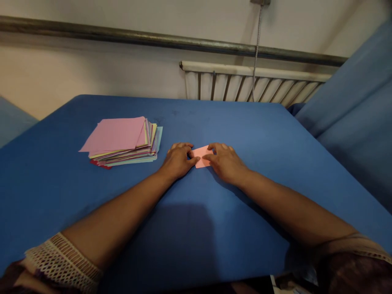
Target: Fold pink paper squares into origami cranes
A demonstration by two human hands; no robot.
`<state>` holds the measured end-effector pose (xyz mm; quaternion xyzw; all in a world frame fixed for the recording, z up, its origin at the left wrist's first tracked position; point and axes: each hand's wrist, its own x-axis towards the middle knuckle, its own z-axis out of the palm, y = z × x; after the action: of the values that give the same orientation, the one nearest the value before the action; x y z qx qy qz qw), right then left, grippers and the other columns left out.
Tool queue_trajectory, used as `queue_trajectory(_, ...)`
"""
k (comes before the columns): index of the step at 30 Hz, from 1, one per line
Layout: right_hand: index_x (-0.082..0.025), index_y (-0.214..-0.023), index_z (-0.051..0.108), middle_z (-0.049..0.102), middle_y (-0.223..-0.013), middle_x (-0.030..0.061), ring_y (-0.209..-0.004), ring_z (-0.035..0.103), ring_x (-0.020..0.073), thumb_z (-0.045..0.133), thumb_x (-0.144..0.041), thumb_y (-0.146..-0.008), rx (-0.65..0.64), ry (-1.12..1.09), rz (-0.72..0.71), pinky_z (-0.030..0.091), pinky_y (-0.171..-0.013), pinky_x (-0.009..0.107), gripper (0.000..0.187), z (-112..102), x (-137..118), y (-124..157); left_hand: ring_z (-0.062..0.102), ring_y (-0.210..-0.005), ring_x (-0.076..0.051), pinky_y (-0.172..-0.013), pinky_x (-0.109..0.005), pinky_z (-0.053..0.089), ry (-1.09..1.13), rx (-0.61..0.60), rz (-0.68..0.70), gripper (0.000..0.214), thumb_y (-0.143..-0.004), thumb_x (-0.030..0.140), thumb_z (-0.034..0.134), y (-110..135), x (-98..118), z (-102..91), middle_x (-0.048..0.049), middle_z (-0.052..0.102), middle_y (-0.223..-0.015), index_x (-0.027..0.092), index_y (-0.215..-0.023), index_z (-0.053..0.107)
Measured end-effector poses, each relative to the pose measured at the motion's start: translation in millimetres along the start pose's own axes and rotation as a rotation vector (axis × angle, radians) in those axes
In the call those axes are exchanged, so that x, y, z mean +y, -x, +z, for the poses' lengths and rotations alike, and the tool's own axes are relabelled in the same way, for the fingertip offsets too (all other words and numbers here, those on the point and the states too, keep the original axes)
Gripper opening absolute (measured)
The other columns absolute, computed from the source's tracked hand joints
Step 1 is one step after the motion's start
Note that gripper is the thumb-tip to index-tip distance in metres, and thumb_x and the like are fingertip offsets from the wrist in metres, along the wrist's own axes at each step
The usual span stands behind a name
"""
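A small folded piece of pink paper (202,156) lies on the blue table (214,228), near its middle. My left hand (179,160) rests on the paper's left edge, fingers curled and thumb pressing on it. My right hand (225,161) covers the paper's right side, its fingers bent and pressing down on the sheet. Both hands pin the paper flat against the table.
A stack of several coloured paper sheets (122,141), pink on top, sits left of my hands. Behind the table are a white radiator (251,83), a metal rail (153,38) along the wall, and a blue panel (358,106) at the right.
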<state>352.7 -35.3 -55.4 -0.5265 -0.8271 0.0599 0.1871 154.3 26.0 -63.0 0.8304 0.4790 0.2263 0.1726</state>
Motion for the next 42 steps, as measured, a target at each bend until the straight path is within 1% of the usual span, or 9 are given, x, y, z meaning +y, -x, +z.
queue_trajectory(6,-0.023,-0.104,0.074,0.065,-0.115,0.0123,-0.101,0.055,0.0282,0.047,-0.023,-0.097,-0.11,0.052,-0.061,0.044,-0.087,0.044,0.028,-0.9,3.0,-0.7,0.057,-0.109,-0.032,-0.098,-0.051,0.042,-0.037,0.025,-0.045,0.011,-0.078,0.03,0.068,-1.5,-1.7,-1.5,-0.0116,0.069,-0.115,0.021,-0.075,0.064)
queue_trajectory(9,-0.024,-0.104,0.073,0.06,-0.129,0.0123,-0.113,0.055,0.0292,0.048,-0.025,-0.097,-0.093,-0.015,-0.073,0.043,-0.094,0.046,0.026,-1.0,10.7,-3.8,0.058,-0.108,-0.031,-0.098,-0.049,0.042,-0.022,0.045,-0.026,0.009,-0.078,0.028,0.067,-2.5,-1.6,-2.1,-0.0116,0.07,-0.111,0.02,-0.083,0.066)
queue_trajectory(13,-0.025,-0.108,0.068,0.045,-0.15,0.0096,-0.139,0.039,0.0266,0.05,-0.018,-0.094,-0.089,-0.123,-0.096,0.034,-0.106,0.051,0.024,3.1,24.8,-9.1,0.057,-0.111,-0.027,-0.101,-0.046,0.039,-0.037,0.031,0.15,0.01,-0.082,0.021,0.06,1.3,2.8,-2.0,-0.0082,0.069,-0.116,0.021,-0.087,0.069)
queue_trajectory(19,-0.025,-0.113,0.063,0.061,-0.129,0.0074,-0.124,0.052,0.0207,0.043,-0.016,-0.095,-0.09,-0.19,-0.065,0.036,-0.106,0.045,0.028,8.3,35.4,-13.1,0.06,-0.105,-0.026,-0.097,-0.045,0.038,-0.054,-0.142,0.384,0.022,-0.085,0.025,0.057,11.8,9.9,-5.8,-0.0053,0.072,-0.106,0.024,-0.103,0.07)
queue_trajectory(22,-0.023,-0.117,0.063,0.063,-0.119,0.0085,-0.115,0.055,0.0215,0.044,-0.018,-0.095,-0.081,-0.143,-0.027,0.039,-0.102,0.041,0.029,6.1,35.0,-13.3,0.058,-0.109,-0.027,-0.098,-0.046,0.036,-0.123,-0.124,0.392,0.022,-0.088,0.026,0.055,11.1,7.9,-8.5,-0.0063,0.072,-0.109,0.024,-0.103,0.071)
queue_trajectory(28,-0.015,-0.125,0.061,0.065,-0.12,0.0123,-0.113,0.057,0.022,0.045,-0.019,-0.096,-0.058,-0.11,-0.03,0.041,-0.102,0.038,0.034,2.1,31.0,-13.2,0.058,-0.109,-0.028,-0.099,-0.046,0.035,-0.219,-0.1,0.386,0.024,-0.089,0.026,0.053,9.8,6.4,-10.6,-0.0078,0.072,-0.109,0.023,-0.103,0.072)
queue_trajectory(34,-0.023,-0.139,0.05,0.049,-0.147,0.0105,-0.136,0.042,0.0259,0.047,-0.021,-0.095,-0.037,-0.151,0.043,0.032,-0.11,0.049,0.044,9.9,33.2,-14.6,0.058,-0.109,-0.027,-0.098,-0.045,0.036,-0.176,-0.137,0.377,0.024,-0.092,0.028,0.051,10.6,8.5,-8.8,-0.0074,0.071,-0.113,0.022,-0.107,0.069)
queue_trajectory(37,-0.023,-0.135,0.053,0.058,-0.138,0.0086,-0.13,0.049,0.0229,0.046,-0.019,-0.095,-0.062,-0.214,0.019,0.035,-0.109,0.046,0.042,15.1,36.3,-16.2,0.058,-0.109,-0.026,-0.099,-0.044,0.036,-0.196,-0.126,0.38,0.024,-0.094,0.026,0.049,9.4,6.6,-8.5,-0.0063,0.072,-0.111,0.022,-0.107,0.069)
queue_trajectory(42,-0.02,-0.116,0.063,0.067,-0.12,0.0086,-0.114,0.058,0.0221,0.046,-0.016,-0.092,0.008,-0.273,0.054,0.042,-0.101,0.042,0.03,13.7,36.1,-14.9,0.059,-0.106,-0.025,-0.098,-0.044,0.036,-0.247,-0.126,0.353,0.027,-0.09,0.017,0.048,8.6,4.1,-11.5,-0.0072,0.071,-0.11,0.02,-0.107,0.069)
